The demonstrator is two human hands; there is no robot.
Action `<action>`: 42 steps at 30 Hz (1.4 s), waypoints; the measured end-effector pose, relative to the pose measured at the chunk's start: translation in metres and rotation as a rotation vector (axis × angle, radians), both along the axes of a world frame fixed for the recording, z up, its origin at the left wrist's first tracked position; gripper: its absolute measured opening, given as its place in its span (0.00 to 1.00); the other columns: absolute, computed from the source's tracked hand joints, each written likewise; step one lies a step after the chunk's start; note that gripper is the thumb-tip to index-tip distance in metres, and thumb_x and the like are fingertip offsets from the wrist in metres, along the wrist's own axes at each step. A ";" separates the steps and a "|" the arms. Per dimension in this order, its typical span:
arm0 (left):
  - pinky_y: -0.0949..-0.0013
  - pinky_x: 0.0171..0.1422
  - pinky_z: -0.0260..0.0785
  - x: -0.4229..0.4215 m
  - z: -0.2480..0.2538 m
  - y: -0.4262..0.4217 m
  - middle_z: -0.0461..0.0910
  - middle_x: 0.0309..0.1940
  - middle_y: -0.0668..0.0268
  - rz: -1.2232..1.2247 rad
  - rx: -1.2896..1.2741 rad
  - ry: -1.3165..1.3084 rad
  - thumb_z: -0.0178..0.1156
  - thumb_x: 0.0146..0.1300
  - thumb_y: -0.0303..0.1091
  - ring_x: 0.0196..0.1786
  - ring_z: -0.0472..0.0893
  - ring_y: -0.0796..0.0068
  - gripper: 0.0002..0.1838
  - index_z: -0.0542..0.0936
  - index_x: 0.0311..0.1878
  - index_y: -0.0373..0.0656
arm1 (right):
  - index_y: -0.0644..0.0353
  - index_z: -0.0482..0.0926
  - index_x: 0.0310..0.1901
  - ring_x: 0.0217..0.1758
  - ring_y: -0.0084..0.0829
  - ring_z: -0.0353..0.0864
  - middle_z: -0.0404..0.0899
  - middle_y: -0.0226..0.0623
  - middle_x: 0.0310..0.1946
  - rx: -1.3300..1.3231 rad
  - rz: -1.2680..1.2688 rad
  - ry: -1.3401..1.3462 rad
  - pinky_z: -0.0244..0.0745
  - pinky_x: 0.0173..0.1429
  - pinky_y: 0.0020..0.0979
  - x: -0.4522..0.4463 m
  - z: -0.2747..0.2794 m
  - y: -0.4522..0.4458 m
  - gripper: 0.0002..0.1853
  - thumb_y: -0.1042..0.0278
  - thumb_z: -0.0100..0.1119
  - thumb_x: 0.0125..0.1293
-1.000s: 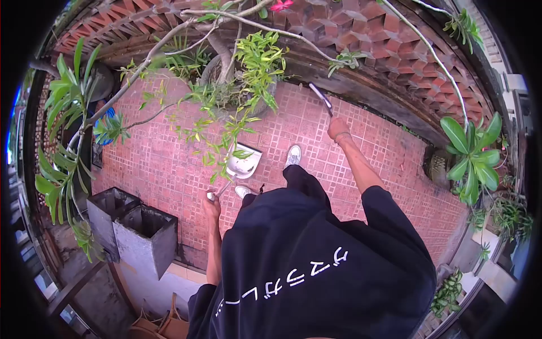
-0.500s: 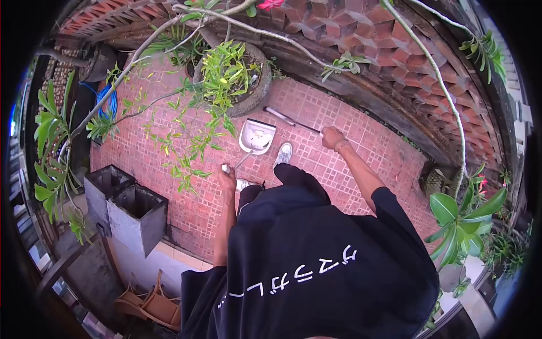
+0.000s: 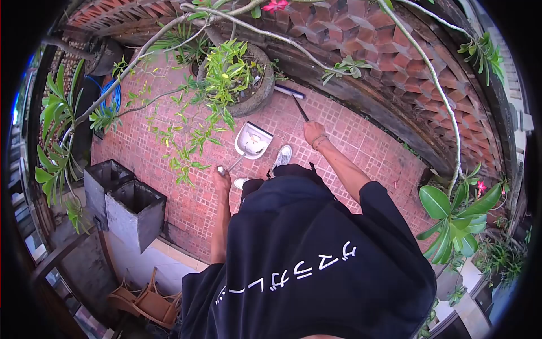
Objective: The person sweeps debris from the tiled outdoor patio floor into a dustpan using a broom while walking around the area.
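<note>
Our left hand (image 3: 222, 179) clasps a dustpan (image 3: 247, 140) (likely light, stiff, best held by its handle (image 3: 236, 163)), right hand (image 3: 314, 133) a broom (image 3: 290, 92).

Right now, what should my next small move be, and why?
Probably draw the broom toward the dustpan: your right hand has its head beside the plant pot, apart from the dustpan, whose open edge faces roughly that way while your left hand holds the handle.

A dustpan (image 3: 258, 134) sits near frame center, below a planter (image 3: 257, 103) and a broom (image 3: 291, 91); two containers (image 3: 125, 219) stand at left.
</note>
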State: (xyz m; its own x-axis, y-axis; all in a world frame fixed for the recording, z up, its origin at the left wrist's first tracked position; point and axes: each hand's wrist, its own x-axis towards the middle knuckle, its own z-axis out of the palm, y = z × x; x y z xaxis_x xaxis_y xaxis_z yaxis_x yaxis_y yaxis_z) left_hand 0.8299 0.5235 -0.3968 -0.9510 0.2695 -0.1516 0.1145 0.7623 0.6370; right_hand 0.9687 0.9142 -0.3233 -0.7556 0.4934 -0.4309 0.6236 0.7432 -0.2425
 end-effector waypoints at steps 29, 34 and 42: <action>0.61 0.36 0.66 0.008 0.048 0.008 0.75 0.28 0.52 0.081 0.002 -0.088 0.55 0.51 0.25 0.31 0.76 0.59 0.11 0.72 0.40 0.35 | 0.63 0.78 0.33 0.41 0.47 0.78 0.76 0.51 0.37 -0.165 0.289 -0.136 0.74 0.43 0.41 0.002 0.015 -0.044 0.10 0.71 0.47 0.53; 0.61 0.37 0.66 0.020 0.038 -0.026 0.75 0.28 0.52 0.102 0.020 -0.185 0.55 0.52 0.25 0.31 0.76 0.59 0.12 0.72 0.42 0.36 | 0.63 0.77 0.32 0.41 0.49 0.77 0.76 0.52 0.38 -0.152 0.141 -0.071 0.74 0.43 0.42 0.016 0.035 0.001 0.10 0.71 0.49 0.50; 0.64 0.34 0.66 0.030 0.011 -0.056 0.73 0.26 0.57 0.199 0.079 -0.250 0.55 0.53 0.26 0.29 0.74 0.66 0.12 0.71 0.43 0.36 | 0.64 0.76 0.37 0.43 0.48 0.76 0.76 0.52 0.37 -0.187 0.159 -0.154 0.73 0.45 0.42 -0.007 0.000 -0.085 0.12 0.71 0.48 0.51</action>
State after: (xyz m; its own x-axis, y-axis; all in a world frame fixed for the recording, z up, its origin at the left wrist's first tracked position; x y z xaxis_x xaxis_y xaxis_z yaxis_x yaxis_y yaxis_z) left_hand 0.8601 0.4679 -0.3856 -0.9221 0.1021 -0.3734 -0.1994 0.7014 0.6843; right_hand 0.9613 0.8294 -0.3229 -0.7355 0.2749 -0.6192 0.5429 0.7859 -0.2959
